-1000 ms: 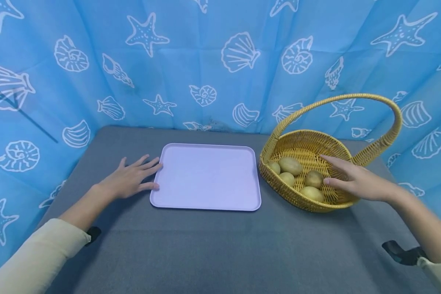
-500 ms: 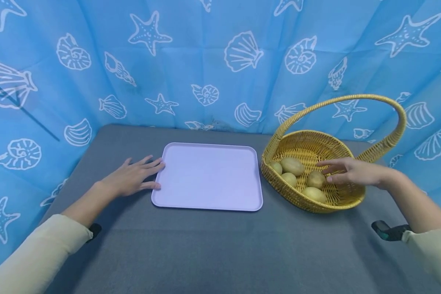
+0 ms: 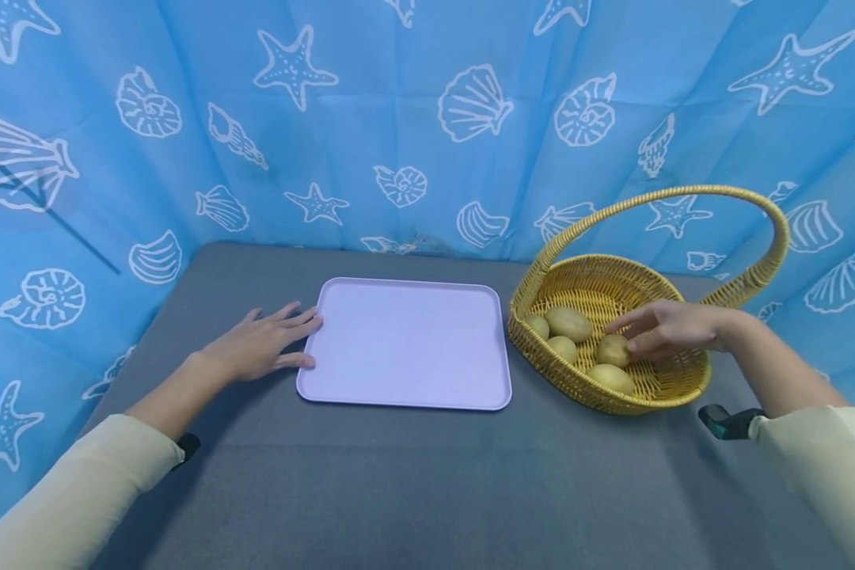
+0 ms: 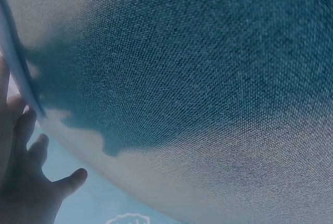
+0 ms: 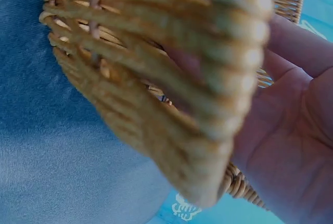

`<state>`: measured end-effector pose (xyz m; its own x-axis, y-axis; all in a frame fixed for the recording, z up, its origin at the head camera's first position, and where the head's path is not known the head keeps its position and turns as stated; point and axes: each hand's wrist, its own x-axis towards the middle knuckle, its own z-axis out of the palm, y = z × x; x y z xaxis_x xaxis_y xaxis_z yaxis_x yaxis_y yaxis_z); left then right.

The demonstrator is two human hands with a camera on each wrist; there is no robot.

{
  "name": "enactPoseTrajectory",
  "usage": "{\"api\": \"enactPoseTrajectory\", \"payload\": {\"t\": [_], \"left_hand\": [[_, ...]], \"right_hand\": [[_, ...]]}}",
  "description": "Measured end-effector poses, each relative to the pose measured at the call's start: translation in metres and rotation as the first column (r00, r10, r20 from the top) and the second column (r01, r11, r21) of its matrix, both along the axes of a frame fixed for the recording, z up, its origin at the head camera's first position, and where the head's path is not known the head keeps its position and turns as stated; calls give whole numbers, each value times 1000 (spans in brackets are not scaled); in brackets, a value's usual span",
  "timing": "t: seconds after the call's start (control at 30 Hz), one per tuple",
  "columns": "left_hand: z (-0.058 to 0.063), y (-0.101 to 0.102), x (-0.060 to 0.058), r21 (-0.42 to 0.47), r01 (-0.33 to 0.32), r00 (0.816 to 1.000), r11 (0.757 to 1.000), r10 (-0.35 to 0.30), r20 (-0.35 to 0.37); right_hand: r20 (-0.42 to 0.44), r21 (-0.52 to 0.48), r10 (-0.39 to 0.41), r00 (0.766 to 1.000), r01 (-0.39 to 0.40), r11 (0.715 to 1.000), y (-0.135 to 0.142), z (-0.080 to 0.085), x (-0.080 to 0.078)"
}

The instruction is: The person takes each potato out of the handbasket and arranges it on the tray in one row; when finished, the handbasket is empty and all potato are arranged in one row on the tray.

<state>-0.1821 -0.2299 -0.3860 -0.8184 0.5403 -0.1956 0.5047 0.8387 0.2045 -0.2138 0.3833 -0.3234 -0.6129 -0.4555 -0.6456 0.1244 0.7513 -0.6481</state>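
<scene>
Yellow wicker first: saw the basket (image 3: 602, 271) below and around the right hand (image 3: 673, 326), with fingers reaching in past the rim. Found the brown potato (image 3: 613, 350) on the basket floor, right at the thumb and fingertips of that hand. Saw those fingers narrowed and bent about it, but could not tell a grip from a light touch, with blurred weave across much of the right wrist view. Saw the left hand (image 3: 260, 346) wide, fingers spread, tips at the nearest short edge of the lavender tray (image 3: 404, 342).

Noted little room between tray and basket, set just beside each other between the hands. Saw grey tablecloth (image 3: 413, 475) stretching on the near side of both hands, with broad room for moving. Noted the handle (image 3: 655, 194) arching above the right hand and coming down just beyond its wrist.

Saw the brown potato nearly round from above, without a marked long axis. Saw the pale potato (image 3: 610, 379) on its near side and the large oval potato (image 3: 569, 324) left of the right fingertips, both lying lengthwise from left to right, right ends slightly nearer.
</scene>
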Motion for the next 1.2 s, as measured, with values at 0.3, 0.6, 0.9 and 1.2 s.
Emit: {"api": "enactPoseTrajectory", "payload": {"t": [0.3,0.6,0.9,1.2], "left_hand": [[-1,0,-1,-2,-2,1000,1000,2,12],[-1,-1,-1,5,-4,1000,1000,4,12],[0,1,0,12,1,1000,1000,-1,5],[-1,-1,0,21,2,1000,1000,-2,9]], "right_hand": [[0,-2,-38,999,38,999,-9,-5,-5],[-45,14,-7,999,8,1000,-18,-9,-9],[-125,43,33,992,-28,999,-23,-8,-8],[-368,83,79,926,-52,995,-16,-11,-2]]}}
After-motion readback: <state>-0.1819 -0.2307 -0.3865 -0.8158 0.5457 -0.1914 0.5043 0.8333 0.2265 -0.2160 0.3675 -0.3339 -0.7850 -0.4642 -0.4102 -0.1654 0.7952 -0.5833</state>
